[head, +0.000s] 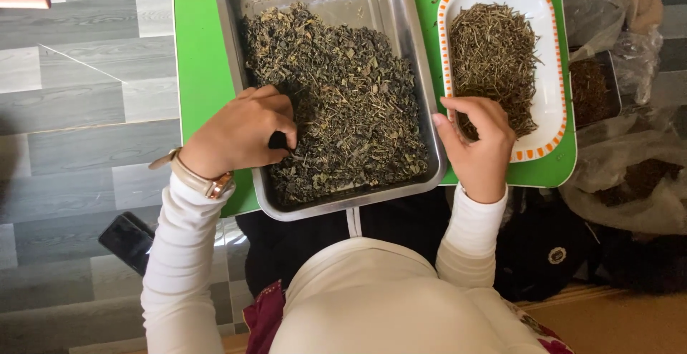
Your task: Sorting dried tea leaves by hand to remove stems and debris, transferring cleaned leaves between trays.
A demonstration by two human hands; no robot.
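My left hand [240,136] curls, fingertips pinching into dried leaves [343,104] in the steel tray [418,104]. My right hand [478,143] pinches stems [494,57] over the white dish [554,61] just beyond its fingertips. Best lift few stems, keep piles separate.

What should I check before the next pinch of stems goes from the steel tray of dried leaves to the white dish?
1. Left hand in the rectangular steel tray, fingertips on the dark dried leaves: ok.
2. Right hand at the near end of the white oval dish with orange-dashed rim: ok.
3. Stems pinched in right hand: cannot tell.
4. Pale dried stems contained in dish: ok.
5. Tray fully on green board: not ok, near edge overhangs.
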